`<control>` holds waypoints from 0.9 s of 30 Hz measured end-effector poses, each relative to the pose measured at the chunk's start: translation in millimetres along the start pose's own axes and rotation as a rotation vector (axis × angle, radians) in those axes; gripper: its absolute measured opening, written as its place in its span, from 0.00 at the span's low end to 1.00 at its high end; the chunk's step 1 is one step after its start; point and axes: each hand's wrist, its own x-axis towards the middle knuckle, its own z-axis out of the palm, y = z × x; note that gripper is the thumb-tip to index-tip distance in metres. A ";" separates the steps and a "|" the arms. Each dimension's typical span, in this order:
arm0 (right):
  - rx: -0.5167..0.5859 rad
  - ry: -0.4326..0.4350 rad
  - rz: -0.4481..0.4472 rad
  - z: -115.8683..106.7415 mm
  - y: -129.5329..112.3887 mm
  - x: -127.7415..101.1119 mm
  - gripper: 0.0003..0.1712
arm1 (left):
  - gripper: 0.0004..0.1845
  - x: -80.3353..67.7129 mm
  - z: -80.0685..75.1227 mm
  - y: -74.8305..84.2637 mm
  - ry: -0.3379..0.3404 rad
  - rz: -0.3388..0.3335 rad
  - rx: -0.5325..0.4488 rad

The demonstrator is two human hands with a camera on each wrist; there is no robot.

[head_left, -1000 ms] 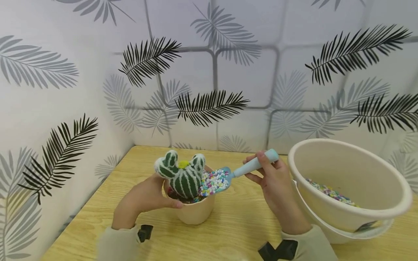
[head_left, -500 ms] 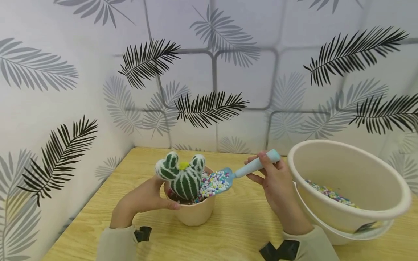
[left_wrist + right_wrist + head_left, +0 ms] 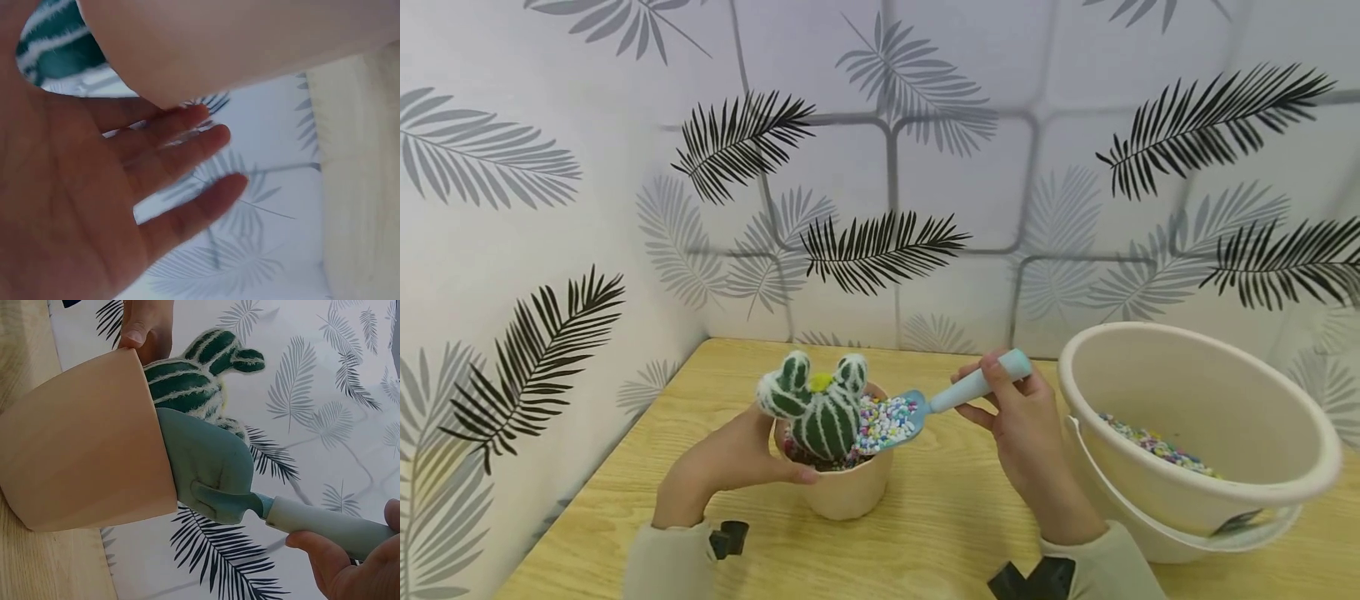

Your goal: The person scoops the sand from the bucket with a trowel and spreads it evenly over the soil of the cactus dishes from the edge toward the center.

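One blue hand trowel point(image 3: 937, 402), laden with multicoloured pebbles point(image 3: 883, 423), projects over the flowerpot point(image 3: 847, 493) beside a cactus ornament point(image 3: 826, 425). Probably light and stiff, it is best held level by the handle point(image 3: 967, 390), which the right hand point(image 3: 1028, 421) pinches. The left hand point(image 3: 733, 454) grips the flowerpot, some fingers spread. Since the preceding frame, the trowel has shifted slightly left.

The left wrist view cuts off the pot point(image 3: 212, 50), which partly hides the cactus point(image 3: 65, 53).
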 end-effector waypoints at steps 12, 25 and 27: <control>-0.007 -0.020 -0.019 -3.7 -5.9 0.6 0.08 | 0.53 -6.4 -13.5 -9.2 0.001 -0.028 0.075; -0.045 -0.026 -0.027 0.9 0.5 -0.9 0.07 | 0.55 -7.1 -14.8 -11.3 -0.032 -0.012 0.020; -0.054 -0.034 -0.033 -0.2 -0.8 -0.7 0.07 | 0.55 -6.9 -14.6 -12.1 -0.038 -0.022 0.020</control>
